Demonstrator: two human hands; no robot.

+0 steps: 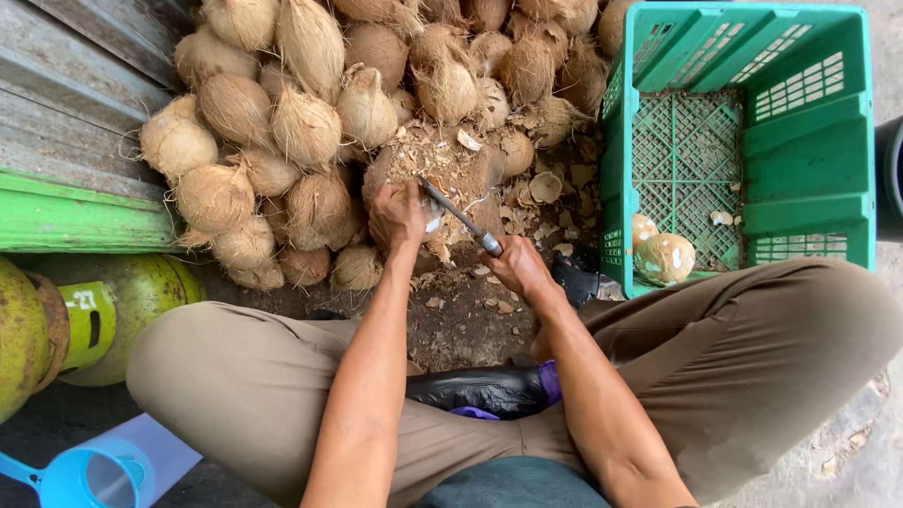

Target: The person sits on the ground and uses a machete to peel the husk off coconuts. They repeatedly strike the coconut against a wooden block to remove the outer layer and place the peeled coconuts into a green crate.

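Fingers of the left hand [397, 214] curl down around a coconut [414, 202] on the chopping block [442, 165], while the right hand [517, 268] is closed around the handle of a knife [461, 218] whose blade reaches up-left to that coconut. Beyond the fingers rises the heap of husked coconuts [310, 122]. Right of them stands a green crate [809, 141] holding peeled coconuts [663, 257]. Left of them lies a green gas cylinder [113, 315]. Below them, shell chips [489, 299] dot the ground.
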